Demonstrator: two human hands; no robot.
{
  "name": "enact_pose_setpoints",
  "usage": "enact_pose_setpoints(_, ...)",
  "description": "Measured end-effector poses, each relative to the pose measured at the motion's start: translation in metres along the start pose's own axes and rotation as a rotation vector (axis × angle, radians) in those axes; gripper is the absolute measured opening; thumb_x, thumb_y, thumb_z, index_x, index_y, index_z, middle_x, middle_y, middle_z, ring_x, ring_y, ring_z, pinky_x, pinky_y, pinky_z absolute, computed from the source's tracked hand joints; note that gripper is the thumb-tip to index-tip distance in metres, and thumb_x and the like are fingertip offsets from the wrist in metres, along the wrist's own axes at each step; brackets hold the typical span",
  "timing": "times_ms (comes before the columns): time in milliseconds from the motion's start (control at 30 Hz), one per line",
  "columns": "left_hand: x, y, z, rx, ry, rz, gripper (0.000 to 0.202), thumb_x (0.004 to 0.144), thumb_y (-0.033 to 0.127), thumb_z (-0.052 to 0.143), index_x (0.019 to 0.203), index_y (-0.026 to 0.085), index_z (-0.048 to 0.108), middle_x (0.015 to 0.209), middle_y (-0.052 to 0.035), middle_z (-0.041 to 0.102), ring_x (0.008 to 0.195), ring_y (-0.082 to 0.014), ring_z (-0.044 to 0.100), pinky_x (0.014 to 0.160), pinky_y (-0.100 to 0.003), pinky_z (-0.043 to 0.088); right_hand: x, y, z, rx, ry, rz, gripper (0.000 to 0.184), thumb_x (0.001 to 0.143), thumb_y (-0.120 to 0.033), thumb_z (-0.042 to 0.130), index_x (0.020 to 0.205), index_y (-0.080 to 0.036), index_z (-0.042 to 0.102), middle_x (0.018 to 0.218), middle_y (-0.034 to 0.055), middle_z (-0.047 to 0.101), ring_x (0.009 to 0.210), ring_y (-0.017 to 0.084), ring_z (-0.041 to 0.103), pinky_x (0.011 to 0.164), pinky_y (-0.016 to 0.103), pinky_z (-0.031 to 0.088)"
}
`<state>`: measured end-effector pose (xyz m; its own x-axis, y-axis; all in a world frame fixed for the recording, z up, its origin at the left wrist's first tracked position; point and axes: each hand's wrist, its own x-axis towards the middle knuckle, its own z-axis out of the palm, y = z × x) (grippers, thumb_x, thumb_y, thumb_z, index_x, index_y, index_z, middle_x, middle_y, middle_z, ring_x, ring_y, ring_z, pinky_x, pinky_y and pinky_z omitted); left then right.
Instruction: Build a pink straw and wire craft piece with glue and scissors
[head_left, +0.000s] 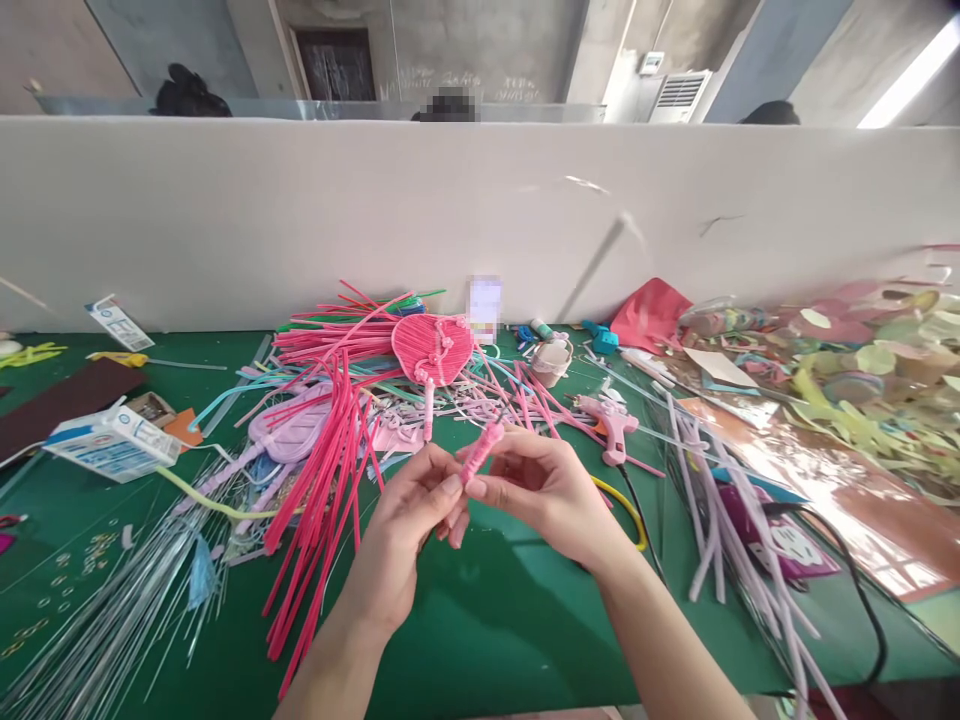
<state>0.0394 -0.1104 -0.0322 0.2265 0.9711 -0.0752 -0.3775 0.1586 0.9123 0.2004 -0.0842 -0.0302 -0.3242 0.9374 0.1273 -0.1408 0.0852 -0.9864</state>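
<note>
Between my two hands is a short pink stick wound with fuzzy pipe cleaner (481, 452), tilted up to the right, a thin dark tip showing at its top. The fingers of my left hand (424, 505) pinch its lower end. My right hand (536, 490) has thumb and fingers closed on it from the other side. Just beyond them lies a pink heart-shaped fan (431, 350) of pipe cleaners, its wrapped handle pointing toward my left hand. A bundle of red-pink pipe cleaners (322, 520) spreads beside my left forearm.
A pink hot glue gun (611, 425) with a black cord lies right of my hands. Lilac pipe cleaners (712, 510) and a purple packet (780, 540) are further right. Silver wires (142, 590) and a purple leaf-shaped piece (296, 430) lie left. A white partition (300, 220) borders the green table.
</note>
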Motion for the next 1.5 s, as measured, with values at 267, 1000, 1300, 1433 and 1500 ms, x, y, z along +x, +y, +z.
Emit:
enact_pose_setpoints(267, 0.014, -0.013, -0.018, -0.299, -0.346, -0.246, 0.019, 0.081, 0.028, 0.071, 0.077, 0.014, 0.059, 0.051, 0.0076, 0.040, 0.041, -0.0038, 0.036, 0.048, -0.021, 0.026, 0.005, 0.000, -0.010, -0.041, -0.130, -0.110, 0.012, 0.076, -0.034, 0.080, 0.075, -0.023, 0.075, 0.083, 0.0002, 0.056, 0.074, 0.012, 0.056, 0.065, 0.024, 0.048)
enact_pose_setpoints(1000, 0.012, -0.028, -0.003, 1.065, 0.317, 0.880, 0.015, 0.092, 0.013, 0.055, 0.100, 0.021, 0.064, 0.088, -0.0049, 0.067, 0.080, -0.0162, 0.066, 0.069, -0.024, 0.052, 0.005, 0.016, -0.003, -0.266, 0.150, -0.022, 0.033, 0.077, -0.049, 0.074, 0.070, -0.018, 0.065, 0.067, -0.0002, 0.056, 0.058, 0.013, 0.053, 0.053, 0.025, 0.043)
enact_pose_setpoints(1300, 0.007, -0.019, -0.002, 0.858, 0.288, 0.619, 0.009, 0.087, 0.020, 0.064, 0.091, 0.024, 0.070, 0.087, -0.0052, 0.068, 0.075, -0.0182, 0.062, 0.063, -0.025, 0.045, -0.001, -0.005, 0.003, -0.318, 0.148, 0.027, 0.034, 0.081, -0.049, 0.068, 0.069, -0.017, 0.064, 0.066, 0.0002, 0.053, 0.058, 0.013, 0.050, 0.051, 0.025, 0.039)
enact_pose_setpoints(1433, 0.009, -0.018, -0.001, 0.713, 0.339, 0.558, 0.006, 0.086, 0.025, 0.065, 0.086, 0.024, 0.071, 0.082, -0.0044, 0.066, 0.071, -0.0183, 0.059, 0.063, -0.026, 0.043, -0.002, -0.001, 0.006, -0.356, 0.143, 0.011, 0.026, 0.085, -0.042, 0.063, 0.079, -0.017, 0.069, 0.074, 0.0024, 0.059, 0.063, 0.014, 0.052, 0.056, 0.026, 0.042)
enact_pose_setpoints(1500, 0.010, -0.020, 0.000, 0.673, 0.371, 0.514, 0.006, 0.086, 0.028, 0.065, 0.085, 0.024, 0.070, 0.079, -0.0031, 0.064, 0.065, -0.0168, 0.055, 0.060, -0.025, 0.041, -0.002, 0.002, 0.007, -0.348, 0.172, 0.043, 0.027, 0.084, -0.043, 0.064, 0.083, -0.017, 0.069, 0.073, 0.0022, 0.060, 0.060, 0.013, 0.049, 0.053, 0.025, 0.039)
